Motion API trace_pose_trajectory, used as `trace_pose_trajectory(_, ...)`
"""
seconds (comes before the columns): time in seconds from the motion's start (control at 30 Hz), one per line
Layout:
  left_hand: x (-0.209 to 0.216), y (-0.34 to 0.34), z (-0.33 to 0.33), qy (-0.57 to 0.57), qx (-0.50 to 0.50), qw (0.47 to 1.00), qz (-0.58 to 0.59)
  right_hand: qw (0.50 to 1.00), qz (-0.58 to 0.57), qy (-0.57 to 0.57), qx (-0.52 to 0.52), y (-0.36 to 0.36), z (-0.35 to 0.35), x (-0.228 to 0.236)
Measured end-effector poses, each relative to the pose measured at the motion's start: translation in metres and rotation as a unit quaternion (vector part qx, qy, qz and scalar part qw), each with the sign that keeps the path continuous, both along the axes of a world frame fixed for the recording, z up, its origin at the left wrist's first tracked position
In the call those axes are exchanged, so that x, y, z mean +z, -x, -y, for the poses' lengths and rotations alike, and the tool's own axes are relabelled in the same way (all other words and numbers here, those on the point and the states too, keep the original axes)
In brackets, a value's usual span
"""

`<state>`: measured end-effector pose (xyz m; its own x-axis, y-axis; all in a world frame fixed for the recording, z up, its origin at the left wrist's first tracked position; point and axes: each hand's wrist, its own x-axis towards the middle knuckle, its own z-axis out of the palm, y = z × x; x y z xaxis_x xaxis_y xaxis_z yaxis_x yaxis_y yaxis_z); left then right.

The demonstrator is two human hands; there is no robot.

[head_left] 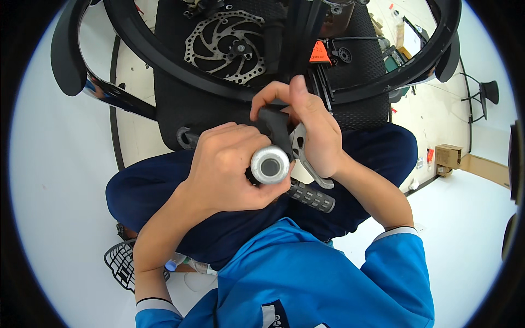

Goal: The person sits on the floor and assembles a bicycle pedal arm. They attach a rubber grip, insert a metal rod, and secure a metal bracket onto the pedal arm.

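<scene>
My left hand (227, 164) is wrapped round a handlebar tube, and its silver round end (270, 165) points up toward me. My right hand (322, 131) is closed about a brake lever, with the thumb raised and the index finger hooked over its black body (277, 124). The silver lever blade (313, 167) runs down along the right palm. Below it a black ribbed handlebar grip (314, 198) sticks out over my lap. The right hand's lower fingers are hidden behind the lever.
Ahead, a black office chair holds a large black ring (145, 49), a drilled brake disc (224, 46) and an orange tag (320, 53). Cardboard boxes (448, 156) and a small black chair (484, 94) stand at the right. A black wire basket (120, 262) sits at the lower left.
</scene>
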<state>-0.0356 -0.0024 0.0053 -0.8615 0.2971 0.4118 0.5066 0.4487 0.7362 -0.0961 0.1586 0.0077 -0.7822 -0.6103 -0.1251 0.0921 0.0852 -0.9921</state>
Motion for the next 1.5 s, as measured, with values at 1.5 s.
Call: trace_pose_trajectory(1.5,0.012,-0.012,0.038,-0.646,-0.188,0.684,0.282,0.968,0.068,0.242,-0.009,-0.004,-0.008,0.039)
